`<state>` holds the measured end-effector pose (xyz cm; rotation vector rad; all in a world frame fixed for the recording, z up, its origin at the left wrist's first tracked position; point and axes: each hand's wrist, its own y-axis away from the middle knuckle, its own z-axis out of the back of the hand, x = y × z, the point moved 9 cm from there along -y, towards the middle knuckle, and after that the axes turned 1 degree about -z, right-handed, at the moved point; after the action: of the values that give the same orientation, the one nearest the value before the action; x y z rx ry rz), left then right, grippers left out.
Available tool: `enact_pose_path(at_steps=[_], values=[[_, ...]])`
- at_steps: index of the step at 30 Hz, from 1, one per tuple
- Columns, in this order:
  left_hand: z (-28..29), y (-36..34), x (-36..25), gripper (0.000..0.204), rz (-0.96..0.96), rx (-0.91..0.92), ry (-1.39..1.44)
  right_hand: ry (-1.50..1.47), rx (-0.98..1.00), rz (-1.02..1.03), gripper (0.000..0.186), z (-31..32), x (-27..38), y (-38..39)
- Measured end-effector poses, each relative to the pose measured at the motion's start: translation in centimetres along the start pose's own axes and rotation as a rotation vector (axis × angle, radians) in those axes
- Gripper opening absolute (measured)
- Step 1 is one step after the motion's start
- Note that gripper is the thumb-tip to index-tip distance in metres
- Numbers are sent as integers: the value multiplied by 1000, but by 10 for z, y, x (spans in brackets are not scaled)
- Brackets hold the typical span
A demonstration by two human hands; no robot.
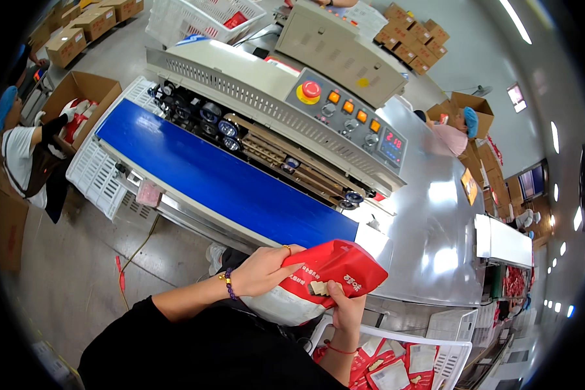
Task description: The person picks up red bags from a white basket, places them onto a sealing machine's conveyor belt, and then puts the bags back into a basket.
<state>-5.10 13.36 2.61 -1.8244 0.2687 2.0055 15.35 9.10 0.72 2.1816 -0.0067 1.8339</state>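
A red and white food pouch (335, 263) is held up in front of me, just off the near end of the blue conveyor belt (227, 185). My left hand (260, 272) grips its left side, fingers closed on the red film. On the lower right, my right hand (346, 305) pinches the pouch with the thumb on its front. The belt runs along a band sealing machine (260, 104) with rollers, orange switches and a red stop button (311, 90). Below my right forearm, a white plastic basket (458, 354) holds several similar red pouches (393, 374).
A shiny metal table (429, 253) adjoins the belt's right end. White crates (101, 175) stand by its left end, near a co-worker (29, 149) reaching into a cardboard box (94, 88). Another person (450, 138) is beyond the table. A cable (140, 250) lies on the floor.
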Motion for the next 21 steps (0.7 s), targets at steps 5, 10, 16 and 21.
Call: enact_pose_path(at_steps=[5, 10, 16, 21], values=[[-17, -19, -11, 35, -19, 111, -127, -28, -97, 47, 53, 29, -4, 2], [-51, -37, -4, 43, 137, 374, 214, -26, -263, 55, 58, 61, 12, 9], [-55, -45, 13, 36, 274, 229, 394, -105, -121, 112, 44, 75, 24, 14], [-63, -50, 8, 38, 211, 257, 608, -150, -116, 191, 41, 106, 12, 9]])
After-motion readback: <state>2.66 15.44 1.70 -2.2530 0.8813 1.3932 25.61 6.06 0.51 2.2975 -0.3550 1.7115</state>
